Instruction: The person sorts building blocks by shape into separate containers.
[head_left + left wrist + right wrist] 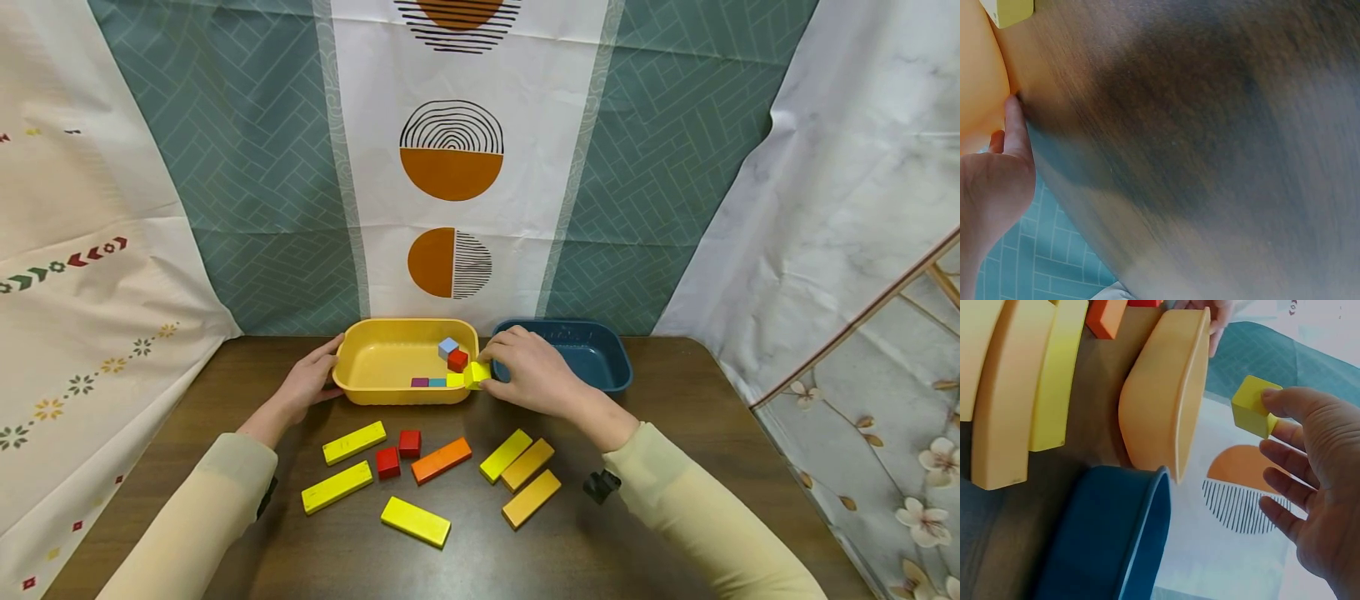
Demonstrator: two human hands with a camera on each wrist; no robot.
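The right hand is pinching a yellow block; the left hand, stretched out nearly straight, is touching the yellow tub sitting between both hands.

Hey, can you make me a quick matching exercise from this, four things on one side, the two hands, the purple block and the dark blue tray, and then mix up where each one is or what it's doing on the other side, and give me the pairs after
Column one
1. Left hand
2. Purple block
3. Right hand
4. Dark blue tray

Column two (sides as in the head view)
A. Pinching a yellow cube
B. Standing to the right of the yellow tray
C. Touching the left end of the yellow tray
D. Inside the yellow tray

Pairs
1-C, 2-D, 3-A, 4-B
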